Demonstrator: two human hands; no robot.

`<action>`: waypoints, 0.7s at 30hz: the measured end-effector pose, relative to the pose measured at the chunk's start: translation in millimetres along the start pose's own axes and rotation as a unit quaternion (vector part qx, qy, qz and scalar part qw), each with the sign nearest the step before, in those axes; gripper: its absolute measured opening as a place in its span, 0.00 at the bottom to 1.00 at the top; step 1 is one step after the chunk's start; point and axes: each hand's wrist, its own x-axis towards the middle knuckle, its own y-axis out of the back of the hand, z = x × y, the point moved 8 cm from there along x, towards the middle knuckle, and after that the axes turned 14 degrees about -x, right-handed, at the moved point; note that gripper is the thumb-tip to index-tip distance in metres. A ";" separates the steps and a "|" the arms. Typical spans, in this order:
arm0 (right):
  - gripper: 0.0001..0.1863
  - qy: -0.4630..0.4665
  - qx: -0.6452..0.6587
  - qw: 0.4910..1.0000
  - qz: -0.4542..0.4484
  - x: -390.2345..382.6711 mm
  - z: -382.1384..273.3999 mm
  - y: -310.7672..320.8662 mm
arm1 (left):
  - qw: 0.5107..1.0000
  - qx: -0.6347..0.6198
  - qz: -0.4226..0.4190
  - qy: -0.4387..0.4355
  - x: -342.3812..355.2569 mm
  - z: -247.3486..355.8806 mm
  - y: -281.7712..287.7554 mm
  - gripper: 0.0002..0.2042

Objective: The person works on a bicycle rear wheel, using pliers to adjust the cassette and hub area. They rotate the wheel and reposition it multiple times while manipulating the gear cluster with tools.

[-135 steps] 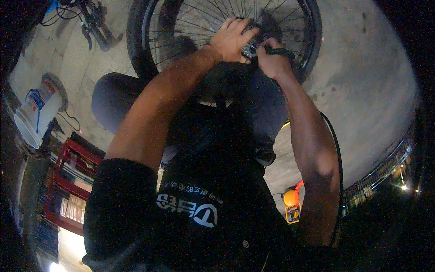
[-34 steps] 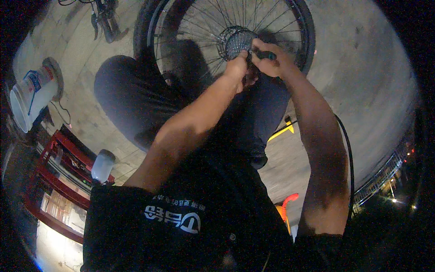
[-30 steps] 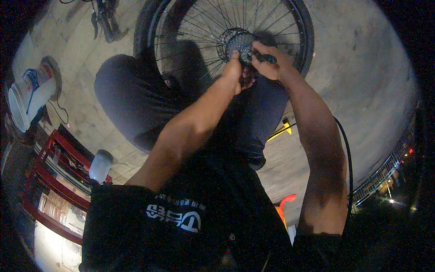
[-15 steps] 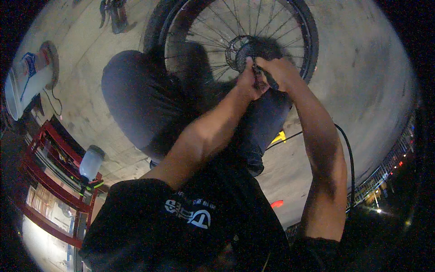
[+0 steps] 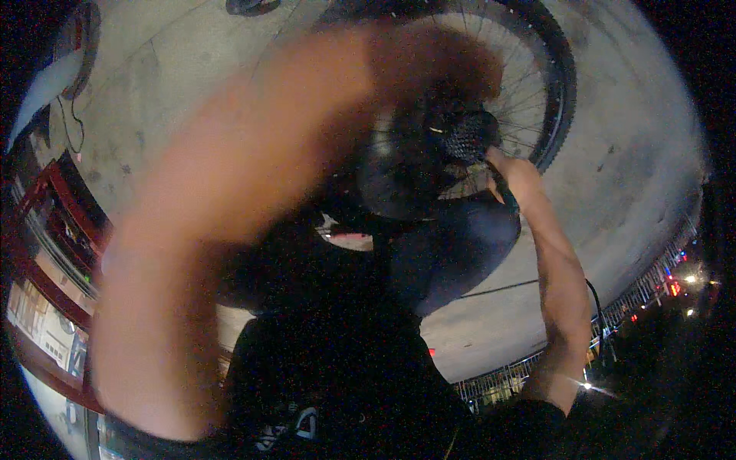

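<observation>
A bicycle wheel with a knobbly black tyre (image 5: pixel 566 77) lies in front of me, partly behind my left arm. At its hub is a dark toothed cassette (image 5: pixel 468 138). My right hand (image 5: pixel 523 178) is closed around a slim dark-handled tool (image 5: pixel 504 190) right beside the cassette; the tool's exact kind does not show. My left hand (image 5: pixel 460 65) is raised over the far part of the wheel, smeared by motion, so its fingers cannot be made out. My dark-trousered leg (image 5: pixel 460 253) is bent just nearer than the wheel.
A thin black hose (image 5: pixel 596 307) runs past my right forearm. To the left stand a red metal frame (image 5: pixel 54 192) and a pale container (image 5: pixel 47 92), with a dark cable (image 5: pixel 73 126) on the concrete floor (image 5: pixel 153 84). A railing (image 5: pixel 506 379) with lights lies at the lower right.
My left hand has left the hub and swung up and across the wheel. My right hand stays by the cassette, still holding the tool. The whole view has shifted.
</observation>
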 end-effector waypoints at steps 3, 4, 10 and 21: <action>0.18 -0.025 0.063 0.995 -0.075 11.7 -1.1 -1.7 | 0.906 0.340 0.083 -0.238 -38.3 114.6 92.6 0.27; 0.15 -0.058 0.119 0.984 -0.120 19.4 1.3 -4.7 | 0.875 0.395 0.135 -0.245 -52.0 118.3 132.0 0.28; 0.15 -0.163 0.136 0.976 -0.047 -22.6 10.7 -34.8 | 0.997 0.047 0.054 -0.030 -43.0 -76.9 217.4 0.40; 0.18 -0.247 0.191 0.926 0.212 -71.4 -0.5 -36.9 | 0.987 -0.038 0.014 -0.152 -62.2 -15.5 146.7 0.45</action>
